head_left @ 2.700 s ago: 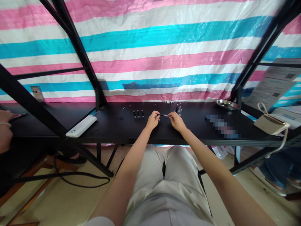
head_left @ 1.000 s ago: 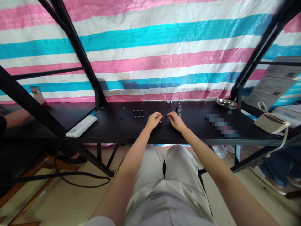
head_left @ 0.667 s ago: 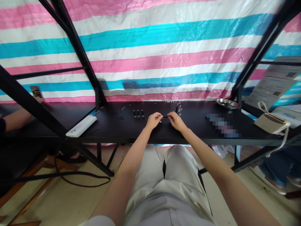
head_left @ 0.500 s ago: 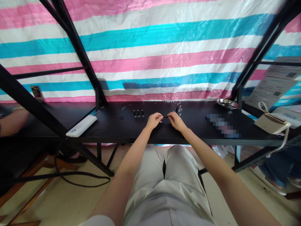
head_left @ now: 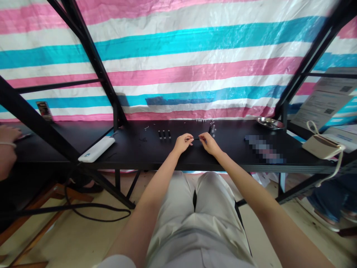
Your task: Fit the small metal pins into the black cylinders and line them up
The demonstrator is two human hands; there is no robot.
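Over the middle of the black table, my left hand and my right hand are both closed in a pinch on the two ends of one small dark pen-like part, held level between them. Three short black caps stand in a row just left of my left hand. More small dark and clear parts lie just beyond my right hand. Tiny metal bits are scattered along the table's back edge.
A white power bank lies at the left front edge. A metal dish sits at the back right, a white device with a cord farther right. Another person's hand rests at far left. Black frame posts rise either side.
My hands have drawn closer together, so less of the small part shows between them. The other person's hand at far left has come back into view on the table.
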